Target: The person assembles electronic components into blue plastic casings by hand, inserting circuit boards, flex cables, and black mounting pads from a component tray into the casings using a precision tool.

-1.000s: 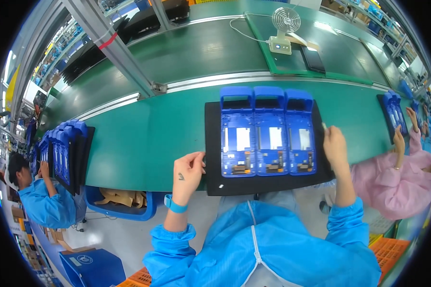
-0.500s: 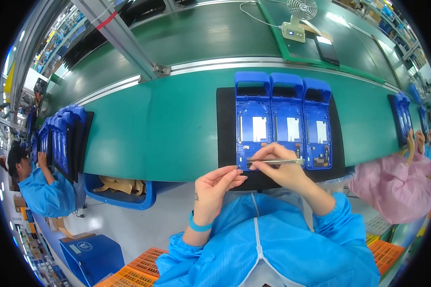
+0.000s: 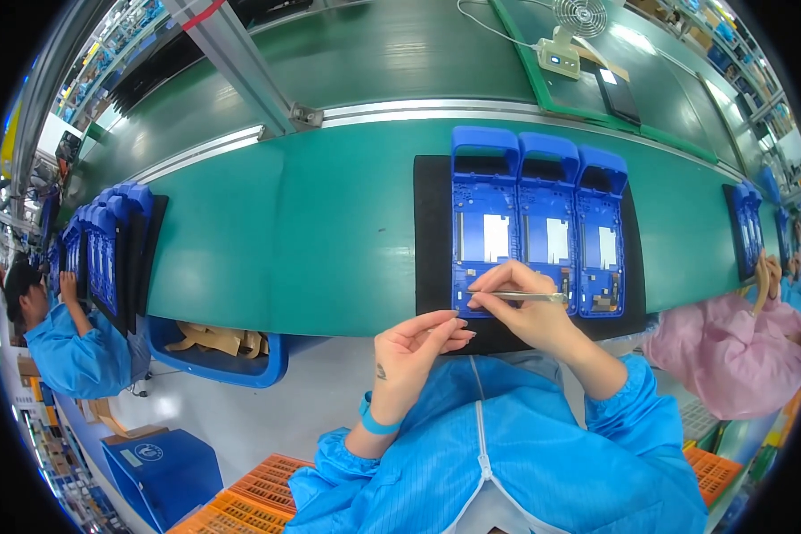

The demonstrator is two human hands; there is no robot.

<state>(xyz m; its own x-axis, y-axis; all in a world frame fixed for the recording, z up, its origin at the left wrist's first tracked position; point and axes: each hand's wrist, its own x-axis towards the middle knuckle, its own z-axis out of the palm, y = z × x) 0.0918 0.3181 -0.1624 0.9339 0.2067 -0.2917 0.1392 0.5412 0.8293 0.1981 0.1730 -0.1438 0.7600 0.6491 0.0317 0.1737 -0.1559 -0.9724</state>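
Three blue plastic housings (image 3: 485, 198) with looped tops lie side by side on a black mat (image 3: 433, 231). Pale rectangular panels and small electronic parts show inside them. My right hand (image 3: 529, 311) pinches metal tweezers (image 3: 536, 296) over the lower end of the leftmost housing, their tips pointing left. Just below that housing's front corner is my left hand (image 3: 418, 351), palm turned up, thumb and fingers drawn together. Whatever may be between those fingertips is too small to make out.
The green bench (image 3: 347, 240) carries more blue housings (image 3: 107, 240) at left, by a co-worker in blue (image 3: 84, 347), and others (image 3: 746, 222) at right, by a person in pink (image 3: 725, 351). A small fan (image 3: 561, 53) stands behind. Below hangs a blue bin (image 3: 267, 360) holding brown scraps.
The view has shifted slightly, so the housings and both hands sit a little further right. The tweezers stay over the leftmost housing, and both hands keep nearly the same pose.
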